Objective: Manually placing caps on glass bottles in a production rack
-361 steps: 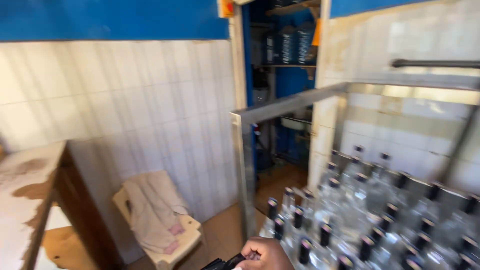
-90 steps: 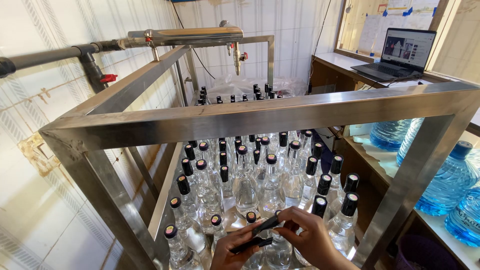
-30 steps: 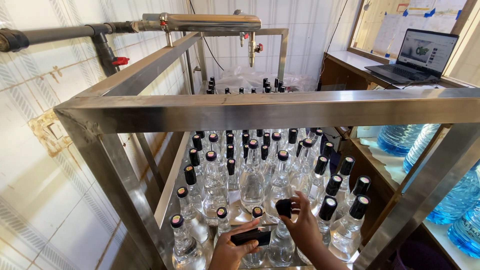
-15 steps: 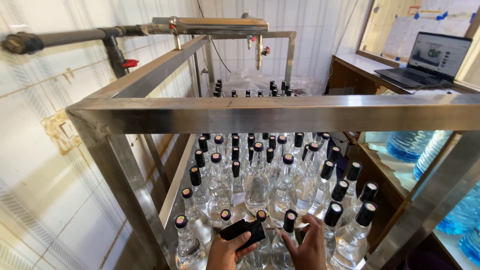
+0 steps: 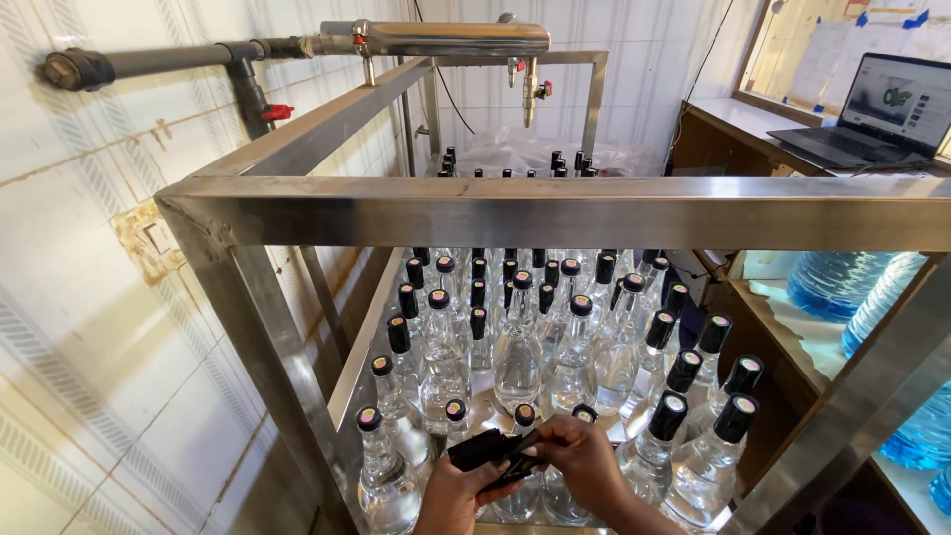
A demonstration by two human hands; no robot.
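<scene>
Holding black sleeves [image 5: 482, 448] with left hand [image 5: 458, 495], fingers clamped; right hand [image 5: 580, 464] pinching one at the stack's end, capped bottles [image 5: 519, 347] just beyond fingertips.

Black sleeves [image 5: 483, 448]: a small flat stack of thin black shrink bands, glossy, lying roughly level with a slight tilt. Pinched at its lower edge by the left-hand fingers [image 5: 466, 485]; its right end is under the right-hand fingertips [image 5: 547, 448].

Clear glass bottle [image 5: 523, 416]: upright, black cap with a pale disc on top, standing just behind the right-hand fingertips, neck touching or just beside them; cannot tell which.
</scene>
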